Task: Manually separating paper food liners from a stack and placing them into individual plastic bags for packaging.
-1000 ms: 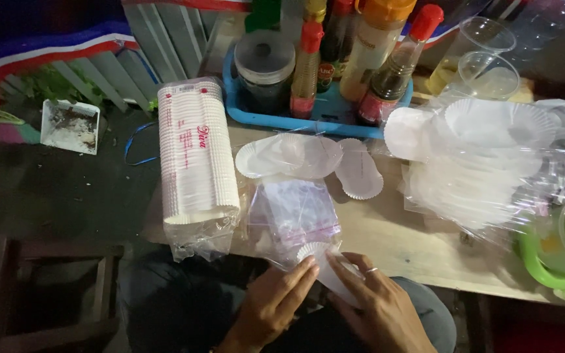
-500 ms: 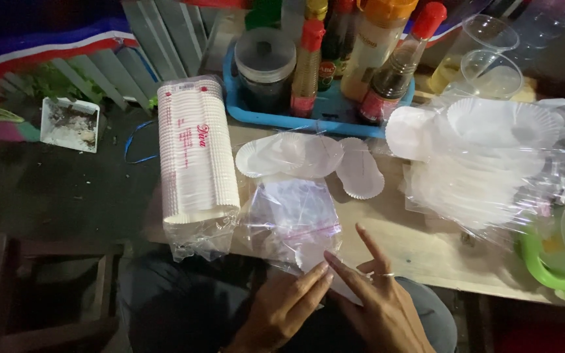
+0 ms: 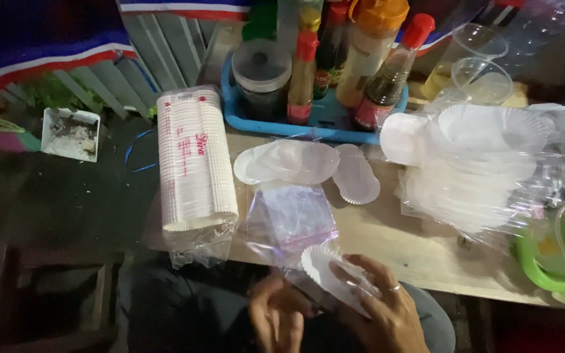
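Observation:
My right hand (image 3: 380, 310), with a ring on one finger, holds a small white fluted paper dish (image 3: 327, 273) at the table's near edge. My left hand (image 3: 279, 314) is blurred just left of it, below the dish; whether it grips anything I cannot tell. A pile of small clear plastic bags (image 3: 289, 219) lies on the wooden table (image 3: 413, 248) right above my hands. Loose white paper dishes (image 3: 289, 162) lie behind the bags.
A wrapped sleeve of stacked paper cups (image 3: 194, 163) lies at the left. A blue tray (image 3: 230, 104) holds sauce bottles and a jar. A bagged heap of white paper plates (image 3: 479, 163) fills the right, beside clear cups (image 3: 482, 72) and a green pitcher (image 3: 557, 261).
My hands were together on a clear bag at the table edge. Now the right hand has a white paper dish in it and the left hand has dropped lower and blurred.

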